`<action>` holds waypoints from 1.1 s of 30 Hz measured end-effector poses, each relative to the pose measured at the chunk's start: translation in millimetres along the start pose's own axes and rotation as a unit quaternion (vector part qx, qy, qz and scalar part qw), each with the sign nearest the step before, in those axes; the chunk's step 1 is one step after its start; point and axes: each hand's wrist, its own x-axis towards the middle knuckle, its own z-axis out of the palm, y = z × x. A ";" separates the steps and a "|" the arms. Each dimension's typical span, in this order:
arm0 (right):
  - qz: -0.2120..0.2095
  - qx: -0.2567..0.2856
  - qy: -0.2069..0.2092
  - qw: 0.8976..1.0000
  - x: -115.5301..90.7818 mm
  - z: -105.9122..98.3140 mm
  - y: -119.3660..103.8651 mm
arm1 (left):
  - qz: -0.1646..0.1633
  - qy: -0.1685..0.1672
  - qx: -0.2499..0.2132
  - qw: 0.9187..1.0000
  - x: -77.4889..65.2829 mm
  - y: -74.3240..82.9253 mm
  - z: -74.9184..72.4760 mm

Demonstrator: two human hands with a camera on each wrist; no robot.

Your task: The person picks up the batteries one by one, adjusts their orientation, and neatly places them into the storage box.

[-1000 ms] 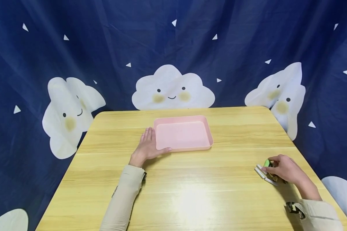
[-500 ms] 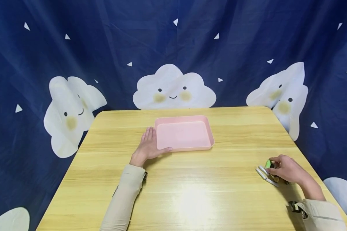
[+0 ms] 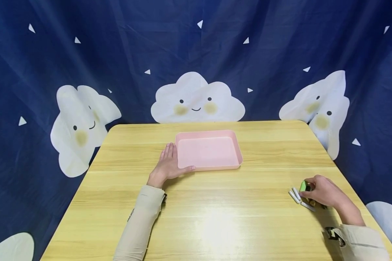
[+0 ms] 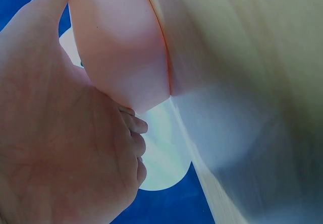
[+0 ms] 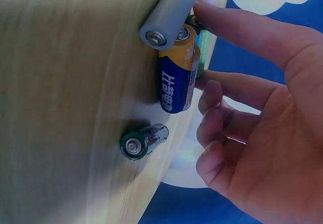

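Note:
My left hand [image 3: 167, 165] lies with straight fingers along the left side of a shallow pink tray [image 3: 209, 152], its thumb at the front rim. The left wrist view shows the palm beside the tray's outer wall [image 4: 121, 42]. At the right, my right hand [image 3: 326, 192] pinches a light green battery [image 3: 302, 185] between thumb and forefinger, the other fingers curled. Several white batteries [image 3: 293, 197] lie at its fingertips. The right wrist view adds a grey-white battery [image 5: 171, 14], a yellow-and-blue battery [image 5: 174, 75] and a dark green battery [image 5: 146, 141], partly hidden by the hand from above.
The wooden table [image 3: 248, 203] has rounded far corners. Behind it hangs a dark blue curtain [image 3: 170, 32] printed with white clouds. Glare brightens the near middle of the tabletop.
The white batteries by my right fingertips have shifted, two of them now spread slightly apart. Both hands stay nearly in place, and the whole head view has drifted a little.

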 end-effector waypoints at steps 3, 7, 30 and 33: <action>0.004 -0.001 0.002 1.000 0.3 0.7 0.1 | 0.000 -0.001 0.000 1.000 -0.2 0.0 -0.4; 0.007 -0.005 0.012 1.000 -0.2 -1.3 -1.0 | 0.000 -0.005 -0.003 1.000 -1.1 2.1 -1.8; -0.063 0.130 0.100 0.984 42.5 -25.6 -57.4 | 0.001 0.001 -0.003 1.000 -0.4 -0.7 0.3; -0.078 0.154 0.096 0.980 53.0 -27.1 -69.2 | 0.002 0.003 -0.005 1.000 -1.4 0.6 -1.0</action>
